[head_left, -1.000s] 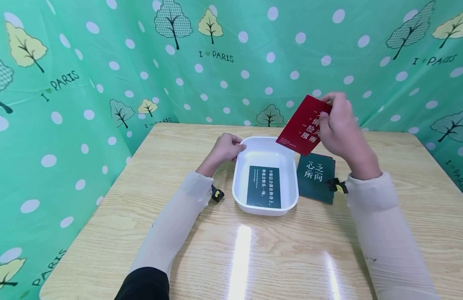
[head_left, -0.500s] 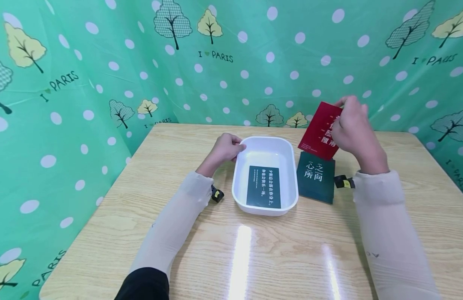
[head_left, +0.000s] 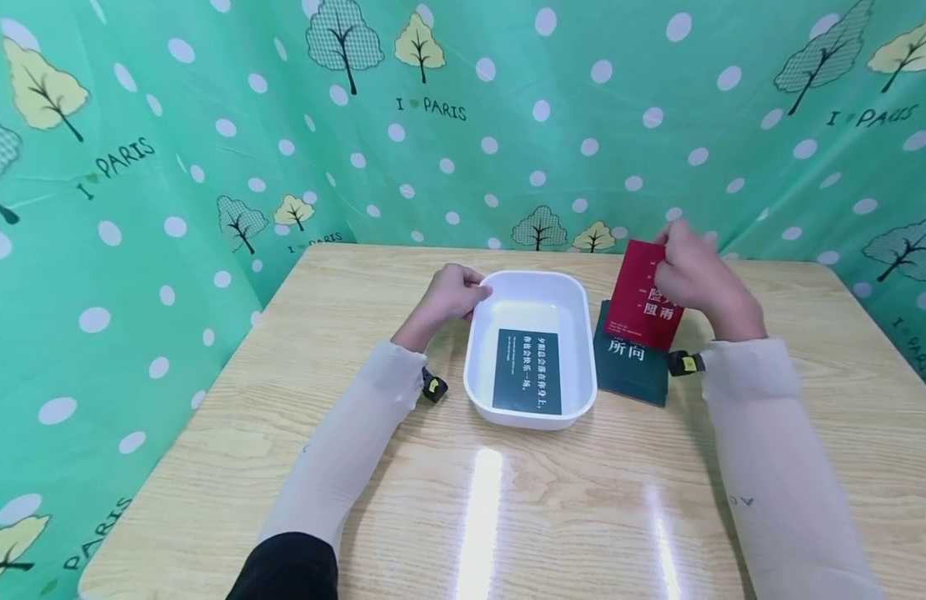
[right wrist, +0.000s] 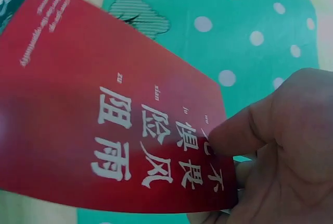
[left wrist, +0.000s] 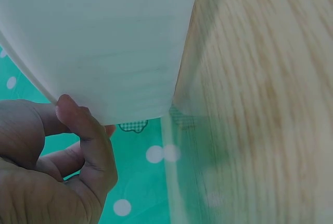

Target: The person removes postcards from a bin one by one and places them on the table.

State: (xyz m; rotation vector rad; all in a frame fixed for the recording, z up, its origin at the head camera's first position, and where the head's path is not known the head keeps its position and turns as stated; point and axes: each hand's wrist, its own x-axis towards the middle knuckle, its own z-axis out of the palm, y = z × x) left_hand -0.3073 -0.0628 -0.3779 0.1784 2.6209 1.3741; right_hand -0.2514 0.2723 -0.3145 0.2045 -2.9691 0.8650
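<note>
A red card [head_left: 638, 304] with white Chinese characters is pinched at its upper right edge by my right hand [head_left: 698, 271]. It is tilted and overlaps the upper part of a stack of dark green cards [head_left: 633, 379] in the head view. The right wrist view shows the thumb on the printed face of the red card [right wrist: 130, 114], with the other fingers behind. My left hand [head_left: 452, 293] grips the upper left rim of a white plastic tub [head_left: 473, 358]. Inside the tub lies a green card [head_left: 527, 372] with white writing. Fingers curl at the rim of the tub [left wrist: 114, 52] in the left wrist view.
A light wooden table [head_left: 357, 508] carries everything, with bright glare streaks at its front. Behind and to the left hangs a green curtain [head_left: 447, 175] with white dots and trees. The card stack sits close against the tub's right side.
My right hand has moved right and then down with the red card, from beside the tub's far right corner to over the green stack. The left hand and tub stay put.
</note>
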